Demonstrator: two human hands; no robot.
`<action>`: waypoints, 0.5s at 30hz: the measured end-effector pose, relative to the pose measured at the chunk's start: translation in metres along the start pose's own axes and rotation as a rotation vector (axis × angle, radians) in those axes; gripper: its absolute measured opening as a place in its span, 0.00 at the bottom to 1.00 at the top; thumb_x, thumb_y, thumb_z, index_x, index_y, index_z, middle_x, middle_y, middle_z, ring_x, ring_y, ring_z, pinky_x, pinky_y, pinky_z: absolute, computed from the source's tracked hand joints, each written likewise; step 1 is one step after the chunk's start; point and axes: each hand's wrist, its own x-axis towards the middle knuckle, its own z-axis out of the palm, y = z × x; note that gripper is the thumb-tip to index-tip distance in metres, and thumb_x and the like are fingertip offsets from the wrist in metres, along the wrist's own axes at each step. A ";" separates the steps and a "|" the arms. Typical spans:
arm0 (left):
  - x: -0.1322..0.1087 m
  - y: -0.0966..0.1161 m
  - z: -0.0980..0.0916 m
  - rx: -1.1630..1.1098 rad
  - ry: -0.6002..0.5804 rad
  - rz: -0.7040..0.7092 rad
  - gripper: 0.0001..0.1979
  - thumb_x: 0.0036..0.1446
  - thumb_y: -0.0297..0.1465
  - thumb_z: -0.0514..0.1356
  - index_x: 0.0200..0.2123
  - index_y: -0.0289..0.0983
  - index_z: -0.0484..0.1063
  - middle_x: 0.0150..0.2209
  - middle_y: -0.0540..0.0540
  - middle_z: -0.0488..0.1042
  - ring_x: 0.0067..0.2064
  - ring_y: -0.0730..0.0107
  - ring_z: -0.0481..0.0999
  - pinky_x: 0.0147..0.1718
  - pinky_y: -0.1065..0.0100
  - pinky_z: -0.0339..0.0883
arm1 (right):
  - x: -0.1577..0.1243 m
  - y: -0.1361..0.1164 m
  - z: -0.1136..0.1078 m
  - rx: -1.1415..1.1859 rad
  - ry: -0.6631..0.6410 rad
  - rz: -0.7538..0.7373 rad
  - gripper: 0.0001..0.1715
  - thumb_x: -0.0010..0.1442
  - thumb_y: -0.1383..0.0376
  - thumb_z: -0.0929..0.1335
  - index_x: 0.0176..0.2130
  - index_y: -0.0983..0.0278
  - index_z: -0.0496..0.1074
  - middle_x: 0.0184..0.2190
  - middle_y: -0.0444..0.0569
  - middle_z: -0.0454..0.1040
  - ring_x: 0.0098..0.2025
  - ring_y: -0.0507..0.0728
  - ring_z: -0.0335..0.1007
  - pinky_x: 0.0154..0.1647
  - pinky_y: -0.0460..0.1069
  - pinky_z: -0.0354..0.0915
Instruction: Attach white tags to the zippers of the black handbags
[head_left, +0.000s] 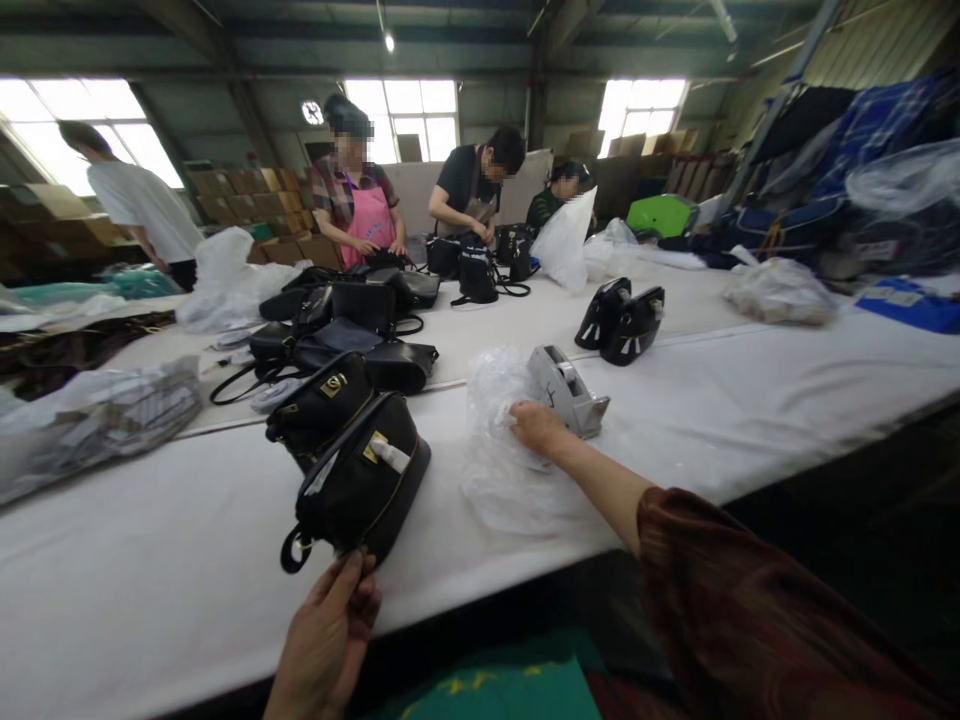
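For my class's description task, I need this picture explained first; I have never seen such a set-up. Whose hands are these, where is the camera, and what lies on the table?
No machine here: a person wears one camera on the head, looking forward and down, so the two hands at the bottom are their own. The left hand touches the near edge of a small black leather-look bag on the long white table. The right hand rests on a crumpled clear plastic bag beside a grey tape dispenser. More black bags lie farther back, where other people work. Whether either hand grips is unclear.
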 end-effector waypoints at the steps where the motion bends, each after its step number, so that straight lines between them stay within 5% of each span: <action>1: 0.000 0.000 0.000 -0.001 -0.002 0.000 0.05 0.57 0.19 0.60 0.35 0.32 0.76 0.31 0.46 0.76 0.22 0.80 0.71 0.20 0.77 0.71 | 0.001 -0.002 0.002 0.004 0.004 0.001 0.14 0.60 0.68 0.66 0.45 0.65 0.77 0.48 0.58 0.77 0.49 0.64 0.73 0.49 0.54 0.66; 11: -0.002 0.003 -0.001 -0.003 -0.046 -0.031 0.06 0.59 0.19 0.59 0.36 0.31 0.76 0.33 0.46 0.75 0.23 0.81 0.70 0.20 0.77 0.70 | -0.026 0.003 -0.015 0.256 0.138 0.029 0.11 0.59 0.68 0.64 0.34 0.66 0.77 0.40 0.57 0.79 0.45 0.61 0.73 0.48 0.52 0.64; 15: -0.001 0.004 -0.002 -0.022 -0.104 -0.098 0.06 0.60 0.18 0.58 0.37 0.30 0.75 0.32 0.47 0.73 0.23 0.82 0.69 0.20 0.78 0.69 | -0.058 0.005 -0.034 0.433 0.139 0.061 0.14 0.62 0.61 0.63 0.33 0.65 0.74 0.28 0.50 0.77 0.31 0.56 0.73 0.33 0.48 0.66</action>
